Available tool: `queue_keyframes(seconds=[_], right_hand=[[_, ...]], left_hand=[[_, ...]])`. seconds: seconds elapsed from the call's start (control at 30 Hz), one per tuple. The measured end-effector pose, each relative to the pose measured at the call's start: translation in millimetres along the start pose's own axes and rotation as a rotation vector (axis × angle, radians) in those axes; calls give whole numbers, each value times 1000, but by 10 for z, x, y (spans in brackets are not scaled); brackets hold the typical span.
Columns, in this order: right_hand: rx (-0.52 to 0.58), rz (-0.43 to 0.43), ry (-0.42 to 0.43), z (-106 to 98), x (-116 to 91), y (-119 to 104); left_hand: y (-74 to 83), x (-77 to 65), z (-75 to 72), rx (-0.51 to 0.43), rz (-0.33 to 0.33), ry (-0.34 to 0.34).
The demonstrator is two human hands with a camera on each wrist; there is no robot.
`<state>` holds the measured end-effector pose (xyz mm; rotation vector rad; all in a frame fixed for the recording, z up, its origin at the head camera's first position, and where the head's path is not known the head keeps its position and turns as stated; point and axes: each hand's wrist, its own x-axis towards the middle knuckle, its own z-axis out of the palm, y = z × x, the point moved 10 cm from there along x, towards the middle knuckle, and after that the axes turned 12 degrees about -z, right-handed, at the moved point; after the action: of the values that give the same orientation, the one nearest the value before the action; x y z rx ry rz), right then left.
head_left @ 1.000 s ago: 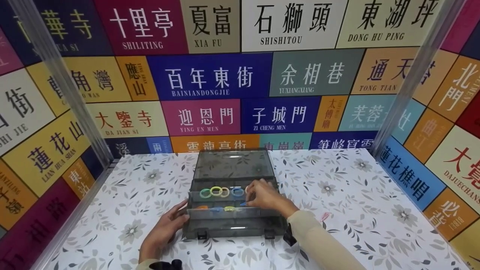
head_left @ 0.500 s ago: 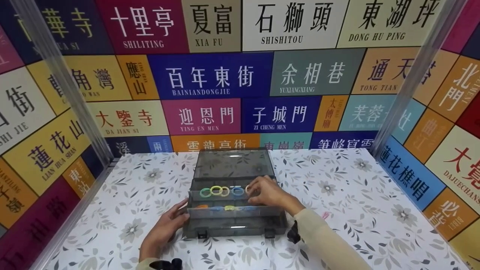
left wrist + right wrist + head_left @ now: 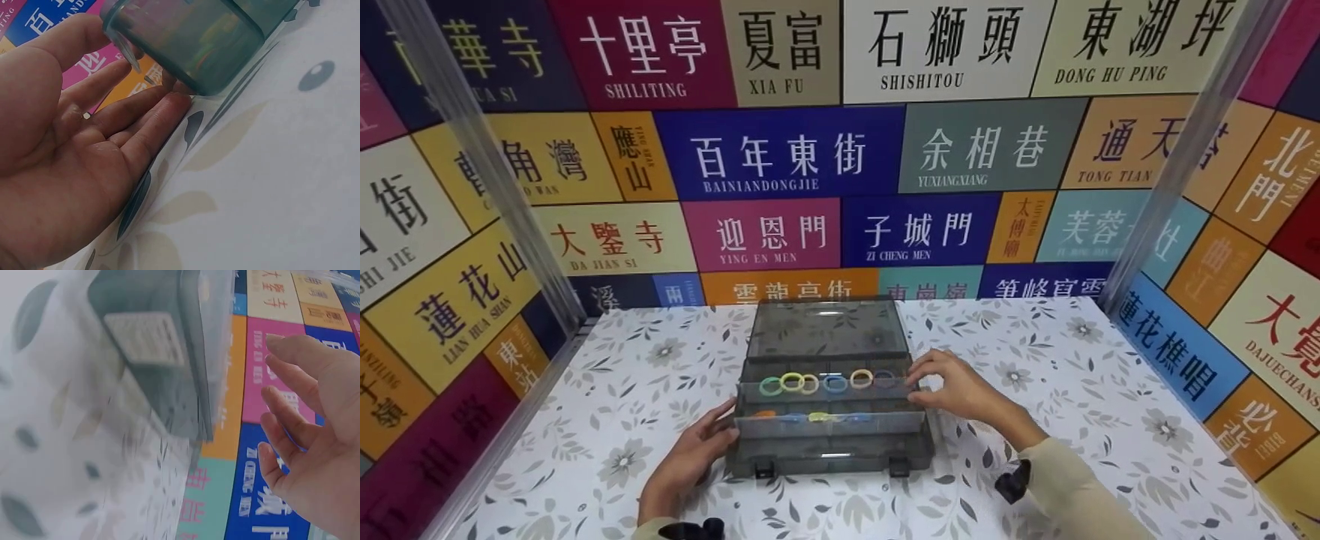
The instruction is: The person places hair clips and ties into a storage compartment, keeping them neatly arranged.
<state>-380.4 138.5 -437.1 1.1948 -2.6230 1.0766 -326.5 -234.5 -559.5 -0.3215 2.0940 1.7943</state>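
Note:
A dark translucent plastic box (image 3: 832, 442) stands on the table with its lid (image 3: 829, 330) raised at the back. Along one row inside sit coloured rings, among them a green ring (image 3: 770, 386), a yellow ring (image 3: 792, 382) and a peach ring (image 3: 861, 379). Nearer the front lie small orange (image 3: 764, 414), yellow (image 3: 820, 417) and blue pieces. My left hand (image 3: 694, 450) touches the box's left side with nearly straight fingers, seen close up in the left wrist view. By the right rim is my right hand (image 3: 960, 386), nothing in its grasp, its fingers loosely bent.
The table wears a white leaf-and-flower cloth (image 3: 1065, 390). Two black latches (image 3: 765, 469) hang at the box's front edge. Colourful panels of lettering (image 3: 780, 150) wall in the back and sides, with clear corner posts (image 3: 1166, 165). A pale label (image 3: 145, 338) marks the box's end.
My right hand has moved right, from over the rings to the box's right edge. The peach ring and a dark purple one are uncovered. My left hand has stayed put.

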Motion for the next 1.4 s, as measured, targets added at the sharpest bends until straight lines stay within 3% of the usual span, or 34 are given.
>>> queue_keyframes(seconds=[0.33,0.57,0.93,1.4], right_hand=[[-33,54,14,-390,-510,271],[-52,85,-8,-545,-803,552],[94,109,-73,-516,-1128,945],[110,190,-137,-401,-1276,1207]], left_hand=[[43,0,16,-6,7,-17],[27,13,10,4,9,-17],[16,17,23,1,26,-37],[-7,7,1,-10,13,-6]])
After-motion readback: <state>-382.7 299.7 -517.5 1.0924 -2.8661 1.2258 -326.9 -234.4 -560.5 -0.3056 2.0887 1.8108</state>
